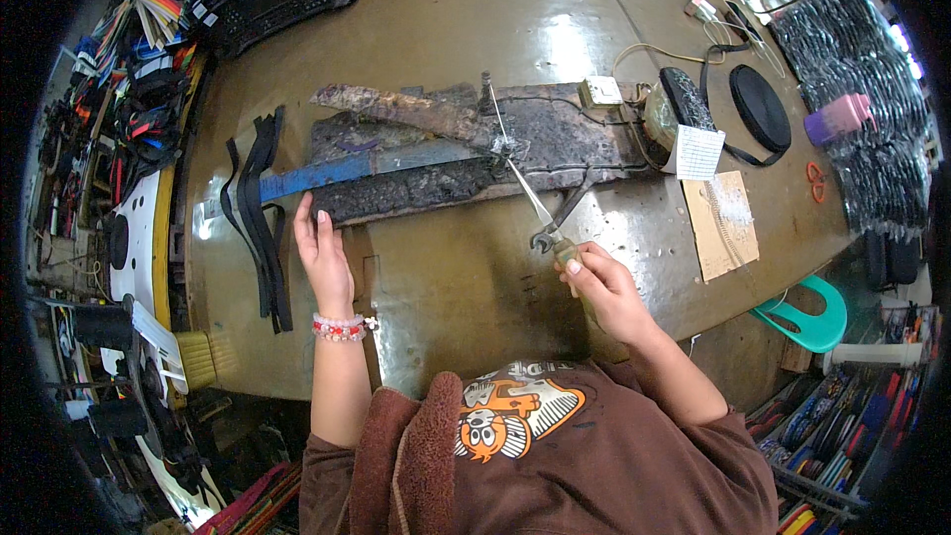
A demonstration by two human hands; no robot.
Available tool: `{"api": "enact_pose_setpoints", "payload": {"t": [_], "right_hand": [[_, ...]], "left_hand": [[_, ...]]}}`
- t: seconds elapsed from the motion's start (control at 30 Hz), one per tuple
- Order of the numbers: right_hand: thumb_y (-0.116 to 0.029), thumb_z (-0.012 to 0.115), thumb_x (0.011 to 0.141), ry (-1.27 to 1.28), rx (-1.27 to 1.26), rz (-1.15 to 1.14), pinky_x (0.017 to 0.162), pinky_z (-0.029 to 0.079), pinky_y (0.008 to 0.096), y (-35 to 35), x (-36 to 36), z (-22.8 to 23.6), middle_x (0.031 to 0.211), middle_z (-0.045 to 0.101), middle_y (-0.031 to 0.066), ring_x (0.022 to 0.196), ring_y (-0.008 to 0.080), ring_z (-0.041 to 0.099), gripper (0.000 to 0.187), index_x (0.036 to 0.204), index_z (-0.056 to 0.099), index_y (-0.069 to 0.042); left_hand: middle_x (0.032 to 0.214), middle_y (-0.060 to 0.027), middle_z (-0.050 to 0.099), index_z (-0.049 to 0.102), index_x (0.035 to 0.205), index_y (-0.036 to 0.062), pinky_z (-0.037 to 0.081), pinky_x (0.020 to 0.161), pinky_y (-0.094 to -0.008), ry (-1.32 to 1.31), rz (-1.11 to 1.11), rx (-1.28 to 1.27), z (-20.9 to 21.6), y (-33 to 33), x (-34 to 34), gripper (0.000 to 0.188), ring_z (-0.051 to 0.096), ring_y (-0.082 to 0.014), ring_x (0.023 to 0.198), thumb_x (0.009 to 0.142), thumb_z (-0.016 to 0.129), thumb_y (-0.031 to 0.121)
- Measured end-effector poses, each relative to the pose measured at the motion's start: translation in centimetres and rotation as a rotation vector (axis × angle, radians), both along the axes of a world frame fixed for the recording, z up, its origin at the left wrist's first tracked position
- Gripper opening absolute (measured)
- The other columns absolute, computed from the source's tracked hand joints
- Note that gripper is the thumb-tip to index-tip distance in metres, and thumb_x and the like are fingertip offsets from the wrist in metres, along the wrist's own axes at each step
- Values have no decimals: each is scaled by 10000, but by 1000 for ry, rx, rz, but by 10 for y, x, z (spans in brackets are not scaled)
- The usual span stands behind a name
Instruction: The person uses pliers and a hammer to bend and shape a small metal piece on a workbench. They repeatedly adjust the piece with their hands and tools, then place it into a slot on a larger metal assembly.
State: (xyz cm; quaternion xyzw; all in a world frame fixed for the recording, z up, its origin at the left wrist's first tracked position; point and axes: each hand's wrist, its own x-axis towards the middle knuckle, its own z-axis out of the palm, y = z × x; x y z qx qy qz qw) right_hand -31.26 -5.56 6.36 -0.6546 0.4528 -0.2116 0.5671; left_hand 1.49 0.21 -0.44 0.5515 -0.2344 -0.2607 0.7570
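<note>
My left hand (325, 260) is open, fingers stretched, at the near left corner of a charred, dark board (406, 190). Beside its fingertips lies a long flat bar (322, 175), blue at one end and grey metal toward the middle. My right hand (606, 287) is closed round a yellowish handle (566, 252). From there a thin metal rod (527, 191) slants up to a clamped joint on the board. An open-ended, wrench-like metal piece (542, 241) sits by the handle. Black webbing straps (262, 228) lie left of the board.
A white electrical box (600, 91) with wires rests on the board's right end. A coiled black webbing roll (760, 109), a brown cardboard piece (708, 238) and a pink-purple bottle (838, 119) are to the right. A black crate (282, 0) stands far left, a green stool (817, 312) near right.
</note>
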Motion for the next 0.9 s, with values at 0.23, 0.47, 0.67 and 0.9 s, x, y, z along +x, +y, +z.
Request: {"api": "enact_pose_setpoints", "payload": {"t": [0.23,0.47,0.67,0.9], "right_hand": [[-255,417,945,-272,396,28,748,444,267,-10,-5,0,967,595,76,846,136,544,338,1042,578,25],[-234,449,929,-99,142,92,746,423,273,-19,-7,8,943,557,78,843,152,529,312,976,592,39],[-246,547,871,195,-311,104,768,416,336,-17,-19,23,912,514,166,850,283,522,309,803,556,55],[-261,575,853,267,-461,69,807,426,397,-17,-11,20,979,508,218,893,374,522,324,782,544,53]], "left_hand": [[1280,-33,442,406,1297,74,343,950,-286,20,18,16,1,1,-2,366,438,-126,1123,943,470,140],[1247,-42,452,391,1305,44,355,937,-256,14,6,5,3,1,-3,391,450,-116,1090,941,487,150],[1249,-43,449,387,1306,45,364,932,-263,18,11,-3,4,0,-3,395,459,-114,1076,939,490,150],[1292,-42,419,368,1322,45,353,956,-275,16,-4,6,4,1,-2,407,435,-126,1124,942,480,142]]}}
